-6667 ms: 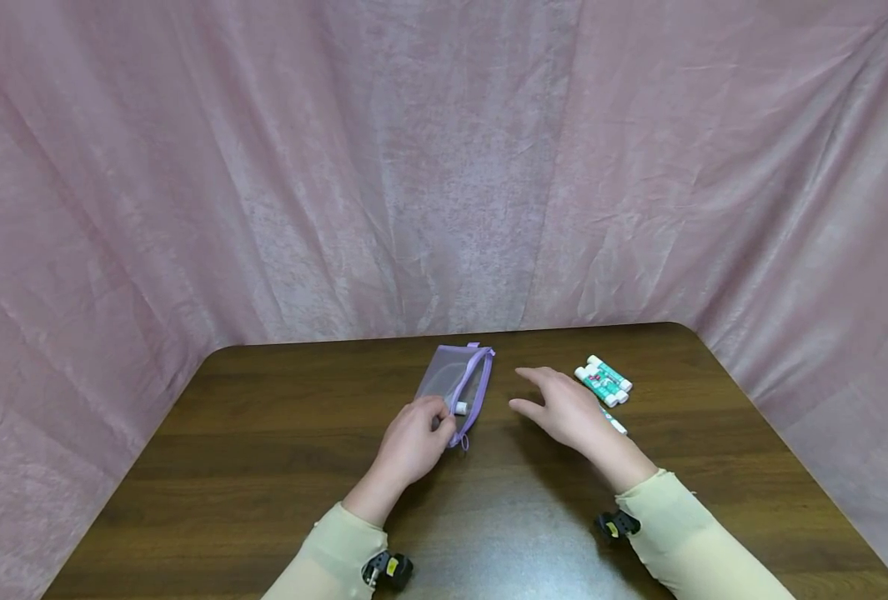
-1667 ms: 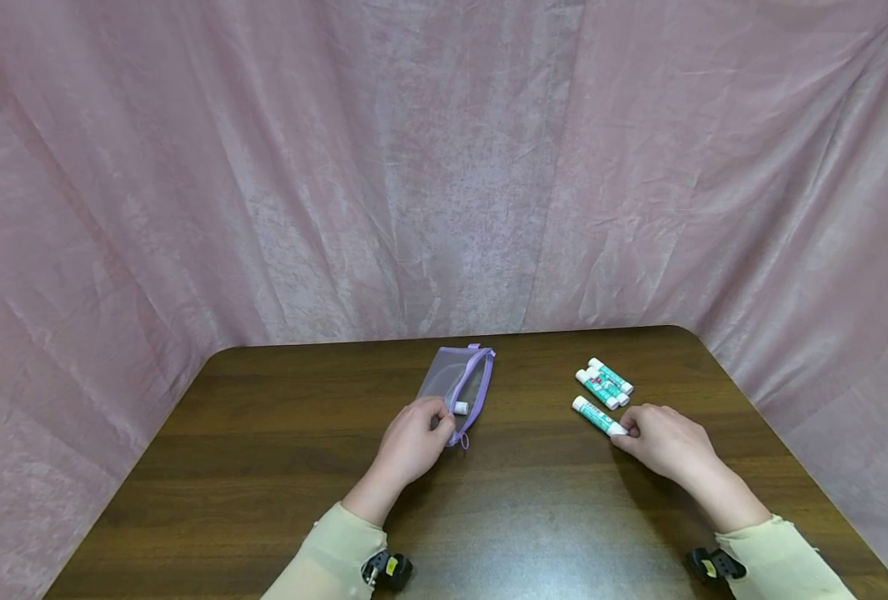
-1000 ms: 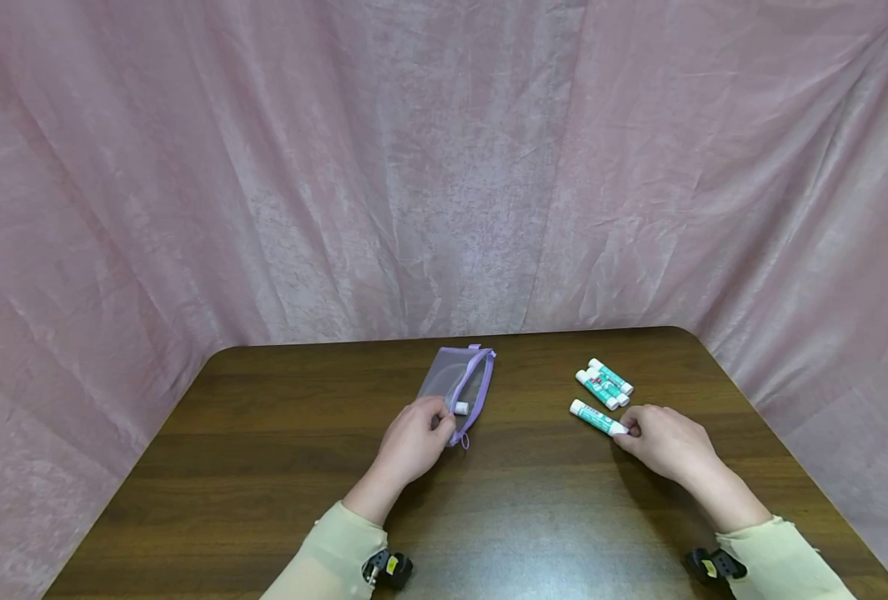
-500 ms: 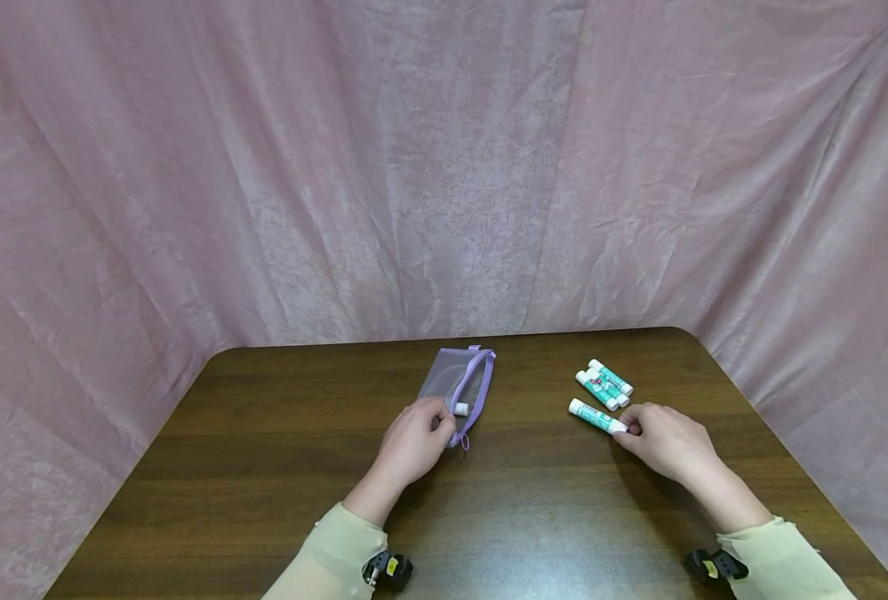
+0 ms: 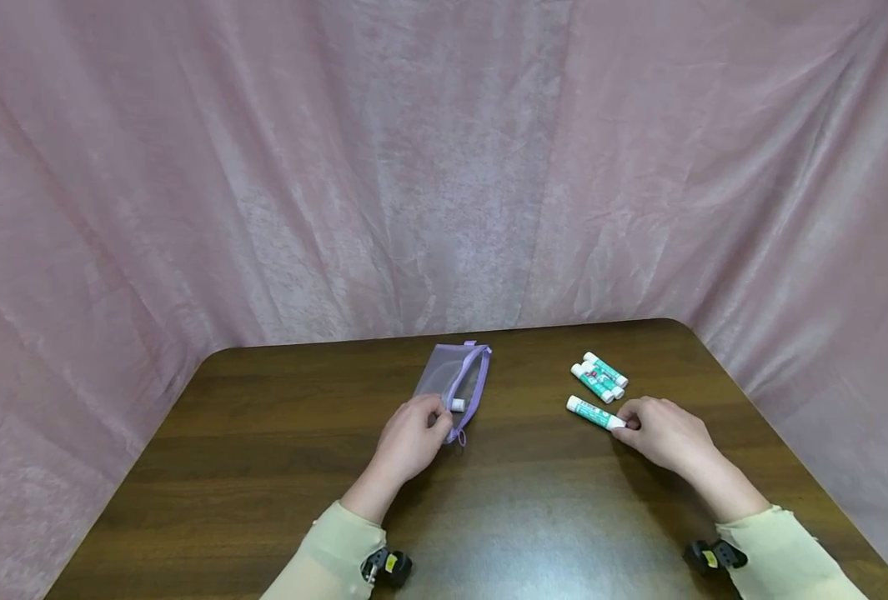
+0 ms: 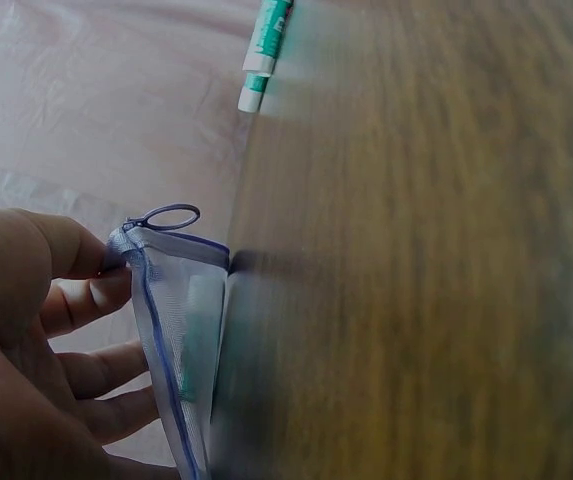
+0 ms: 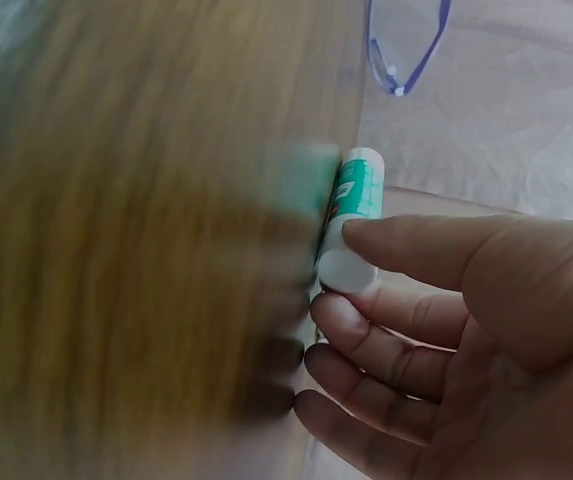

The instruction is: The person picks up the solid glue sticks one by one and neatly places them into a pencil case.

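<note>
A purple-edged mesh zipper pouch [image 5: 444, 371] lies on the table with its mouth parted toward the right. My left hand [image 5: 409, 437] pinches the near end of its edge, beside the zipper pull [image 6: 171, 215]. Through the mesh a glue stick [image 6: 198, 335], white and green, shows inside. On the right, my right hand [image 5: 664, 433] pinches the white near end of another glue stick [image 5: 592, 412], which lies along the tabletop. The thumb and index finger are on it; the other fingers reach down to the table.
Several more glue sticks [image 5: 597, 379] lie side by side just beyond my right hand. The brown wooden table [image 5: 286, 433] ends at a back edge before a pink curtain [image 5: 413, 167]. Each sleeve carries a small black wrist camera [image 5: 387, 567].
My right hand, extended near the pouch at first, has moved right and taken hold of the single glue stick, whose far end has swung slightly left. The left hand keeps its pinch on the pouch.
</note>
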`<action>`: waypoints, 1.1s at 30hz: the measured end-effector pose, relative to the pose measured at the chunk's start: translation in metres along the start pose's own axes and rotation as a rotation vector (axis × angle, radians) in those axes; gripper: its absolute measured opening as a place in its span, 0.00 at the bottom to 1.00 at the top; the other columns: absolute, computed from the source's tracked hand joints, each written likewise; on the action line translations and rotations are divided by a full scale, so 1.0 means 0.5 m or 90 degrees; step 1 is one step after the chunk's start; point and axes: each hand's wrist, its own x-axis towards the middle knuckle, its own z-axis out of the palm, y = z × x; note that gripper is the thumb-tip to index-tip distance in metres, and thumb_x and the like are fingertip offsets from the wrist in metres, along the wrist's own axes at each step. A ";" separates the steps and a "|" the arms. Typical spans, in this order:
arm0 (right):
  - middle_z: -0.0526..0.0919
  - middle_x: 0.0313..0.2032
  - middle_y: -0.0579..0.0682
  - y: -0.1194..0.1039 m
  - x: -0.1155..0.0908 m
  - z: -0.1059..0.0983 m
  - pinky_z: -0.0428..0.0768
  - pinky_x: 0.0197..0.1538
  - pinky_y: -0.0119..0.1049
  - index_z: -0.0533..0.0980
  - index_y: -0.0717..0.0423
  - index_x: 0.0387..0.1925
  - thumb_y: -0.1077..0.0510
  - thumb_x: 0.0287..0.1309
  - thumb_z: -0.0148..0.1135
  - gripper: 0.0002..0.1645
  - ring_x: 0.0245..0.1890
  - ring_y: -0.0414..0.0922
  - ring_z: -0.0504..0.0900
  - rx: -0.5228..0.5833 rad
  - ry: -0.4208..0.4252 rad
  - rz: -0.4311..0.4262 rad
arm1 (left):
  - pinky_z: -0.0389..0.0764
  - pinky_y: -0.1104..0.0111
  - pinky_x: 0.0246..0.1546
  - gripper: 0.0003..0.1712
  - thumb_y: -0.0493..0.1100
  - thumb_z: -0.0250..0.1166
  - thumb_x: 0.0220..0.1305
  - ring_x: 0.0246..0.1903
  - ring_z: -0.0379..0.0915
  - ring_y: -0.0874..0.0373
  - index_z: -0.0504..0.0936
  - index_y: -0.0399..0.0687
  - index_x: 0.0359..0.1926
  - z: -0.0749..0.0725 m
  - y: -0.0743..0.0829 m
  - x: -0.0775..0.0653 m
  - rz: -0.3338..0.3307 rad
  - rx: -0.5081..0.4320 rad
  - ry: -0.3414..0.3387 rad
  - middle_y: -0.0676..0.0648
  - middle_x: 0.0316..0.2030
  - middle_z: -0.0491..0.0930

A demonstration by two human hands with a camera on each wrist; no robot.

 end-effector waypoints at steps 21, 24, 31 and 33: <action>0.87 0.42 0.47 0.026 0.015 0.004 0.79 0.38 0.52 0.89 0.48 0.42 0.45 0.65 0.78 0.13 0.40 0.47 0.82 0.055 -0.013 -0.007 | 0.75 0.59 0.38 0.15 0.38 0.64 0.70 0.34 0.73 0.54 0.74 0.55 0.25 -0.007 -0.009 -0.005 -0.009 0.005 0.007 0.54 0.32 0.77; 0.87 0.41 0.47 0.026 0.016 0.006 0.79 0.37 0.51 0.89 0.48 0.41 0.46 0.66 0.78 0.11 0.39 0.46 0.81 0.053 -0.014 -0.008 | 0.75 0.59 0.38 0.15 0.38 0.64 0.70 0.34 0.73 0.54 0.75 0.55 0.25 -0.007 -0.010 -0.005 -0.010 0.006 0.007 0.55 0.32 0.77; 0.88 0.40 0.46 0.027 0.019 0.005 0.79 0.37 0.52 0.89 0.48 0.40 0.47 0.67 0.77 0.10 0.38 0.45 0.81 0.049 -0.008 -0.013 | 0.75 0.59 0.38 0.15 0.38 0.64 0.70 0.34 0.72 0.54 0.75 0.55 0.25 -0.006 -0.011 -0.005 -0.008 0.007 0.009 0.55 0.31 0.77; 0.89 0.41 0.46 0.028 0.019 0.004 0.80 0.39 0.53 0.89 0.48 0.42 0.46 0.67 0.76 0.11 0.39 0.46 0.83 0.050 -0.008 -0.013 | 0.75 0.59 0.38 0.15 0.38 0.64 0.70 0.34 0.72 0.54 0.75 0.55 0.25 -0.006 -0.012 -0.005 -0.008 0.009 0.008 0.55 0.32 0.77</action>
